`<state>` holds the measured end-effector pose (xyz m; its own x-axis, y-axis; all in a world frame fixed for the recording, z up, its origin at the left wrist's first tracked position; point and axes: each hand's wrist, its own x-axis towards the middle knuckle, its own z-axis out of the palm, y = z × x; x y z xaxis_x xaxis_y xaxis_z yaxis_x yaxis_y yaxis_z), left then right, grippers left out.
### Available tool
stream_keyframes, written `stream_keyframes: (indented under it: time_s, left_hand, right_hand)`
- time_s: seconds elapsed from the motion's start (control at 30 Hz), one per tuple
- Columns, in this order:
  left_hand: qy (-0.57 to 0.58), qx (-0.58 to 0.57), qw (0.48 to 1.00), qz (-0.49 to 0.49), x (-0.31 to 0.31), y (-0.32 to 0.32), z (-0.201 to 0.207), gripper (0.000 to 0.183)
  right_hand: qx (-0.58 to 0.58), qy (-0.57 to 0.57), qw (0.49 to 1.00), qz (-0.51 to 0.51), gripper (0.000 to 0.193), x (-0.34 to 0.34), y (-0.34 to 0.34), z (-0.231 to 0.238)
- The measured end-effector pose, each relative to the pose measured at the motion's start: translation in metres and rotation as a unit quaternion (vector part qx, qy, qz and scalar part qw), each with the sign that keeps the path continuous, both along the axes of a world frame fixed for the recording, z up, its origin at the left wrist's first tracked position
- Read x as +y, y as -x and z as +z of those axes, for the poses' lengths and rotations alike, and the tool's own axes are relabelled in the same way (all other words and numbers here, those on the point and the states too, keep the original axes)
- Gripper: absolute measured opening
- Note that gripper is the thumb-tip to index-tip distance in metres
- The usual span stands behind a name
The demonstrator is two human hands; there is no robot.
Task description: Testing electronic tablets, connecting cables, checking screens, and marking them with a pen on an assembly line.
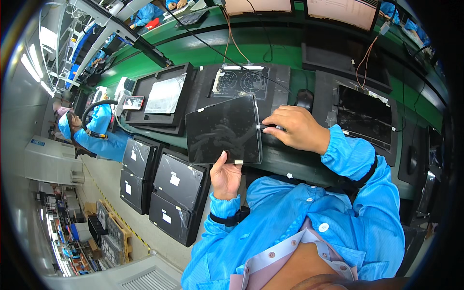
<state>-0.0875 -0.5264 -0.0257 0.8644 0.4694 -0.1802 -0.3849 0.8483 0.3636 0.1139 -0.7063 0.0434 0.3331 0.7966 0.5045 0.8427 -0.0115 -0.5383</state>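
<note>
A black tablet [223, 133] with a smudged, film-covered screen is held up over the near side of the bench, slightly tilted. My left hand [225, 178] grips its lower edge, the thumb on the front and the fingers behind it. At the tablet's right edge, my right hand [299, 128] pinches a small dark cable plug [263, 126] that meets the edge. Whether the plug is fully seated cannot be made out. Small pale tabs stick out from the tablet's rim. Behind it lies a dark fixture plate [240, 82] with two round target patterns.
A black mouse [304, 99] sits just beyond my right hand. Another dark tablet [364, 116] lies on the right. At left are a black foam tray [140, 118] with a silvery sheet [166, 94] and stacked trays of wrapped tablets [176, 179]. A co-worker in blue [99, 133] is farther left.
</note>
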Motion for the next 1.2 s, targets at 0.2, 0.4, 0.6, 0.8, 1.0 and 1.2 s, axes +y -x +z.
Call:
stream_keyframes:
  time_s: [0.2,0.4,0.6,0.8,1.0,1.2]
  left_hand:
    - [-0.023,0.04,0.999,-0.007,0.0,-0.005,-0.005,0.027]
    - [-0.087,0.067,0.992,-0.069,0.004,-0.027,0.003,0.025]
    - [-0.114,0.065,0.972,-0.196,0.038,-0.109,-0.003,0.021]
    - [-0.061,0.11,0.967,-0.223,0.064,-0.163,-0.006,0.025]
    - [-0.144,0.201,0.812,-0.529,0.114,-0.138,0.016,0.058]
    - [-0.913,0.313,0.263,0.015,0.129,-0.132,-0.026,0.08]
  right_hand:
    - [0.022,0.032,0.999,-0.006,0.018,-0.004,-0.002,-0.005]
    - [0.025,0.05,0.998,-0.015,0.019,-0.016,-0.017,-0.014]
    - [-0.043,0.117,0.985,-0.122,0.05,-0.012,-0.043,-0.034]
    - [-0.131,0.118,0.969,-0.174,0.087,0.002,-0.062,-0.051]
    - [-0.125,0.14,0.965,-0.184,0.081,0.003,-0.076,-0.067]
    - [-0.179,0.119,0.959,-0.186,0.069,-0.004,-0.07,-0.061]
